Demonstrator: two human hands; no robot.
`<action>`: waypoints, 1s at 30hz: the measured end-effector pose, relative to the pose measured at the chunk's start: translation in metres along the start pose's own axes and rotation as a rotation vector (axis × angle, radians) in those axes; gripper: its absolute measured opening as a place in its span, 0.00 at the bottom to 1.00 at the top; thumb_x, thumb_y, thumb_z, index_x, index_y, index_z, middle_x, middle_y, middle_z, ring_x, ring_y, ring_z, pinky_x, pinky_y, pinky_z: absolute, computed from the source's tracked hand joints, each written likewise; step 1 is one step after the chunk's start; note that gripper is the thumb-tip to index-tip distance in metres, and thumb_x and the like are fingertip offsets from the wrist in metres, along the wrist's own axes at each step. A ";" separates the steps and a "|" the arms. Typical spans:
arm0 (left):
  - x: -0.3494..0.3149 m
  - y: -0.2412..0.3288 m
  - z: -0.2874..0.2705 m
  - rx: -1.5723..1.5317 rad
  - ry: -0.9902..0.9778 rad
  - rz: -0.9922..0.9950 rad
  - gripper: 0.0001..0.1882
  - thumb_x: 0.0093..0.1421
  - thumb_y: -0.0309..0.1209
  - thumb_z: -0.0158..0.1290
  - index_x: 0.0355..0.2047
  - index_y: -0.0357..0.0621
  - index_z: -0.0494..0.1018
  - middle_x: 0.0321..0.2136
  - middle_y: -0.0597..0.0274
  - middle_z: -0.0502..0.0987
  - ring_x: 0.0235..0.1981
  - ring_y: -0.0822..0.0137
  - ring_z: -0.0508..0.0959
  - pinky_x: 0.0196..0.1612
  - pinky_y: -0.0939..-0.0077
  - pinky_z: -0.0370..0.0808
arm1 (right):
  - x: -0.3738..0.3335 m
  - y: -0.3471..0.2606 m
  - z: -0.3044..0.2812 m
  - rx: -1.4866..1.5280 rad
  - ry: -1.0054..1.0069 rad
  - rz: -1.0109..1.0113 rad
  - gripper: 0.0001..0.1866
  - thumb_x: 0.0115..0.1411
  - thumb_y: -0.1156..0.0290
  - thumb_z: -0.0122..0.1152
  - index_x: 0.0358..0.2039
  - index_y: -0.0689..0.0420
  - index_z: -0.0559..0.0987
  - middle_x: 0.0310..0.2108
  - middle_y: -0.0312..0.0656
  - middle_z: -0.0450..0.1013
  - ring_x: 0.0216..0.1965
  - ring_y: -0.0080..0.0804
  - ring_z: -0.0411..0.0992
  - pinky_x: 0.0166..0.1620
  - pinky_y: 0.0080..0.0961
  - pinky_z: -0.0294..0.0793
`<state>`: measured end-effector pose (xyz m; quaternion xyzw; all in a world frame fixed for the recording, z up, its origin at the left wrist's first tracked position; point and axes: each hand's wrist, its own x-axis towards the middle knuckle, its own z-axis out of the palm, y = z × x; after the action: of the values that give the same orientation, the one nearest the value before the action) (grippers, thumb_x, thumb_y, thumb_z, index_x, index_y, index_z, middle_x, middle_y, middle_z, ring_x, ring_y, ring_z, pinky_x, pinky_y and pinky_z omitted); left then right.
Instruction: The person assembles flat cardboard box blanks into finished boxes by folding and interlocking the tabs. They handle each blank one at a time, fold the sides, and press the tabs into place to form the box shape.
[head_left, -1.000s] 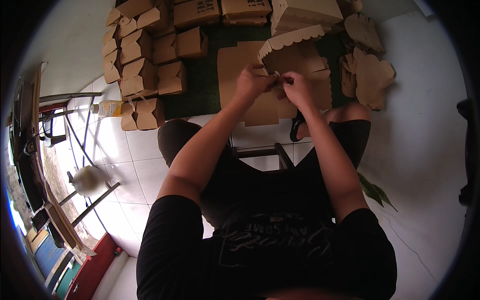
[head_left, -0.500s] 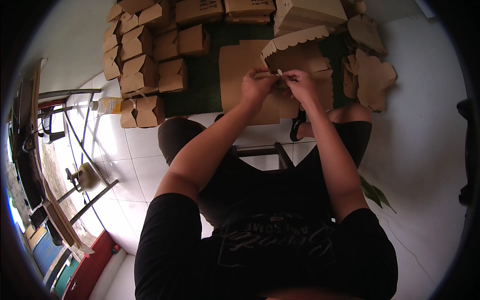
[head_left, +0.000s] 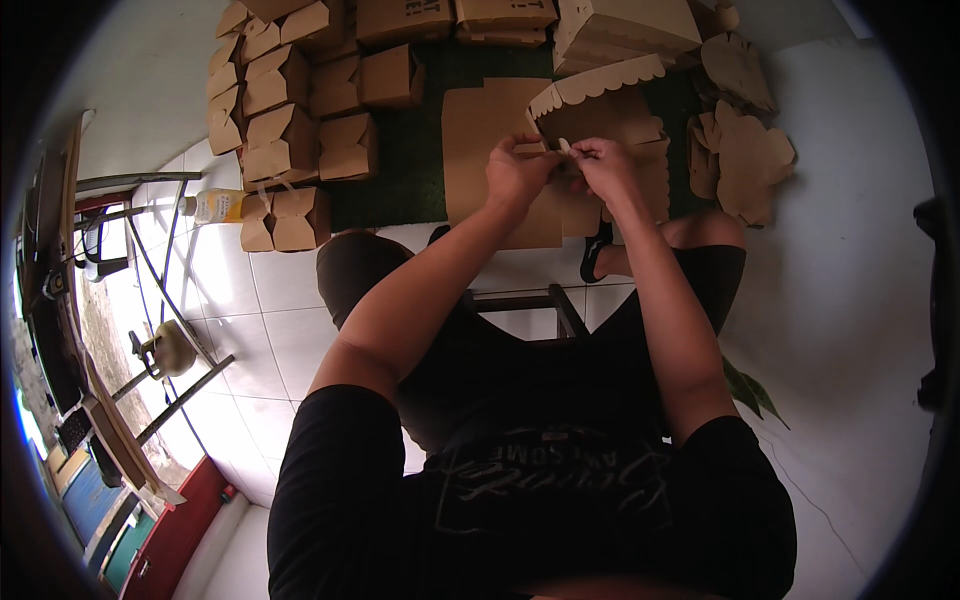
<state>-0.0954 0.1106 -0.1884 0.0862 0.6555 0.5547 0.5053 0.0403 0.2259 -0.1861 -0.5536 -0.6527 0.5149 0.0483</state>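
Note:
A brown cardboard box (head_left: 597, 84), partly folded up, stands tilted in front of me with a scalloped edge along its raised wall. At its near left corner my left hand (head_left: 516, 178) is closed, thumb and fingers pinching the cardboard. My right hand (head_left: 604, 168) meets it there, its fingertips closed on a small pale tab (head_left: 564, 145) of the same box. Fingers hide most of that corner. Beneath the box and both hands lies a flat brown cardboard sheet (head_left: 465, 165).
Several folded brown boxes (head_left: 277, 140) are stacked at the left on a green mat (head_left: 405, 160). Larger boxes (head_left: 625, 30) stand at the back. Flat cut cardboard pieces (head_left: 752, 160) lie at the right. A bottle (head_left: 215, 207) sits beside the left stack.
Little differs. Both hands stay at the box corner, with a slight shift of the fingers around the tab. The whole view has moved a touch.

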 end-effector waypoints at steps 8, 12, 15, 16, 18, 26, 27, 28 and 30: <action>-0.002 0.002 0.000 0.043 0.029 -0.006 0.30 0.62 0.26 0.75 0.62 0.33 0.76 0.50 0.43 0.87 0.45 0.59 0.90 0.44 0.70 0.91 | 0.000 -0.001 -0.001 0.018 -0.016 0.046 0.14 0.76 0.65 0.68 0.55 0.59 0.88 0.41 0.40 0.87 0.25 0.28 0.85 0.24 0.27 0.75; 0.000 -0.001 0.000 0.009 0.032 -0.004 0.30 0.61 0.26 0.76 0.61 0.34 0.77 0.48 0.44 0.88 0.44 0.60 0.90 0.42 0.71 0.91 | -0.001 -0.002 -0.002 0.021 -0.021 0.014 0.11 0.77 0.67 0.68 0.53 0.58 0.87 0.41 0.40 0.87 0.25 0.26 0.85 0.23 0.26 0.71; 0.001 -0.001 0.000 0.034 0.039 -0.011 0.29 0.61 0.25 0.76 0.60 0.34 0.77 0.47 0.45 0.88 0.42 0.61 0.90 0.42 0.70 0.91 | -0.003 -0.003 -0.004 0.020 -0.032 0.029 0.10 0.77 0.67 0.68 0.53 0.57 0.87 0.41 0.38 0.87 0.25 0.25 0.84 0.23 0.25 0.70; 0.000 -0.001 0.000 0.042 0.042 -0.002 0.29 0.61 0.25 0.76 0.59 0.34 0.77 0.47 0.45 0.88 0.42 0.61 0.90 0.42 0.70 0.90 | -0.004 -0.004 -0.005 0.021 -0.038 0.042 0.11 0.76 0.67 0.68 0.54 0.56 0.86 0.41 0.37 0.86 0.25 0.25 0.83 0.24 0.24 0.70; 0.000 -0.001 0.000 0.041 0.043 -0.005 0.29 0.61 0.25 0.76 0.59 0.34 0.76 0.47 0.45 0.88 0.42 0.61 0.90 0.42 0.70 0.90 | -0.004 -0.004 -0.005 0.023 -0.037 0.047 0.10 0.76 0.68 0.68 0.54 0.56 0.86 0.41 0.36 0.86 0.25 0.24 0.83 0.24 0.24 0.70; 0.002 -0.005 0.001 0.031 0.063 0.033 0.28 0.58 0.26 0.77 0.55 0.35 0.77 0.42 0.46 0.90 0.37 0.63 0.90 0.39 0.69 0.89 | -0.002 -0.003 -0.006 0.052 -0.037 0.048 0.10 0.76 0.68 0.69 0.53 0.56 0.87 0.41 0.39 0.87 0.25 0.25 0.85 0.22 0.25 0.70; 0.003 -0.005 0.001 0.016 0.072 0.029 0.27 0.57 0.26 0.77 0.53 0.36 0.77 0.40 0.47 0.90 0.35 0.64 0.90 0.38 0.68 0.88 | -0.003 -0.004 -0.006 0.049 -0.038 0.041 0.10 0.76 0.68 0.69 0.53 0.57 0.87 0.40 0.38 0.86 0.25 0.25 0.84 0.23 0.24 0.70; 0.003 -0.006 0.001 0.022 0.075 0.043 0.27 0.57 0.26 0.77 0.53 0.36 0.77 0.40 0.47 0.90 0.35 0.64 0.90 0.38 0.68 0.88 | -0.005 -0.005 -0.006 0.049 -0.032 0.050 0.11 0.75 0.67 0.69 0.53 0.57 0.87 0.39 0.36 0.85 0.24 0.24 0.82 0.25 0.24 0.70; 0.003 -0.007 0.001 0.014 0.076 0.033 0.27 0.57 0.26 0.77 0.53 0.36 0.77 0.40 0.48 0.90 0.35 0.64 0.90 0.38 0.68 0.88 | -0.007 -0.007 -0.007 0.050 -0.026 0.060 0.11 0.75 0.67 0.70 0.54 0.57 0.87 0.38 0.35 0.84 0.24 0.24 0.81 0.26 0.24 0.71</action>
<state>-0.0933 0.1110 -0.1958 0.0794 0.6766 0.5609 0.4704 0.0425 0.2265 -0.1740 -0.5649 -0.6232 0.5395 0.0380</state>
